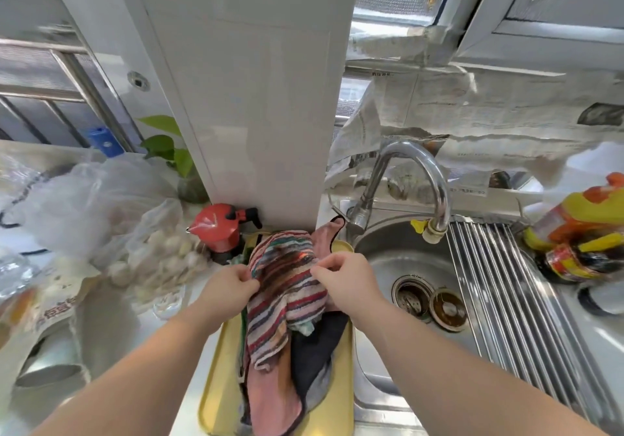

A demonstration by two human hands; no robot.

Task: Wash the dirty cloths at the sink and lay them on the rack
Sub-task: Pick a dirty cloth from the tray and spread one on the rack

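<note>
Fingers of the left hand [233, 287] and right hand [341, 277] pinch the striped cloth [280, 304] at either side above the yellow tray [216, 385], its length running toward the person, sink [381, 266] just beside the right hand.

The newspaper [439, 104] taped up beyond the right hand [341, 277] carries columns of print and short headings in Chinese characters, all too blurred to read. A packet [44, 310] on the counter, well to the left of the left hand [233, 287], bears large pale Chinese characters, smeared and not legible. The bottles [580, 233] far to the right of the right hand have yellow and red labels whose wording cannot be made out. No number or brand name is readable.
</note>
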